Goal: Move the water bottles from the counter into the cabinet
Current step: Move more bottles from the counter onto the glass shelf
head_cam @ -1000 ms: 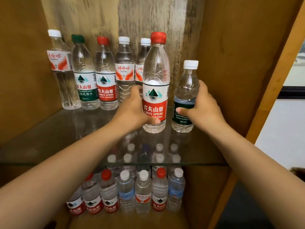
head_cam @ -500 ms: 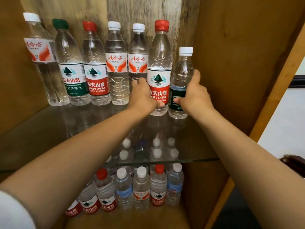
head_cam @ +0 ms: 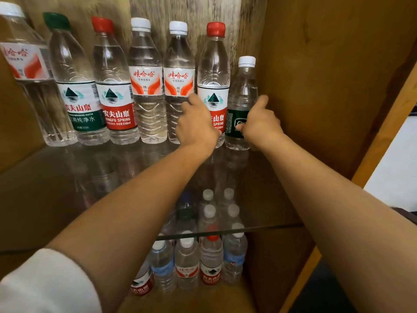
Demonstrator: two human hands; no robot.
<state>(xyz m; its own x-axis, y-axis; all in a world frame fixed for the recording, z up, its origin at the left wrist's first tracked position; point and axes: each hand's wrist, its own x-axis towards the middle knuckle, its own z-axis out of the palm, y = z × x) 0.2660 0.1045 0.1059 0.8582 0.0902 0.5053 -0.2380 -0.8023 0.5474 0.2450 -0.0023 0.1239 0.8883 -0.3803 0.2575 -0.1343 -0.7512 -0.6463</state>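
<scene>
Inside the wooden cabinet, a row of water bottles stands at the back of the glass shelf (head_cam: 56, 188). My left hand (head_cam: 195, 126) grips the red-capped bottle (head_cam: 214, 71), which stands second from the right in the row. My right hand (head_cam: 259, 124) grips the small white-capped bottle with a dark green label (head_cam: 244, 86) at the row's right end. Both bottles are upright and their bases look set on the glass. Left of them stand two white-capped bottles (head_cam: 178, 71), a red-capped one (head_cam: 112, 86), a green-capped one (head_cam: 72, 82) and another white-capped one (head_cam: 22, 64).
Below the glass shelf, several smaller bottles (head_cam: 187, 265) crowd the lower level. The cabinet's right wooden wall (head_cam: 327, 86) rises close beside my right hand. The front half of the glass shelf carries nothing. A pale surface (head_cam: 392, 172) shows outside the cabinet at the right.
Both hands pushed the two bottles back from mid-shelf into line with the back row. The camera moved closer to the shelf.
</scene>
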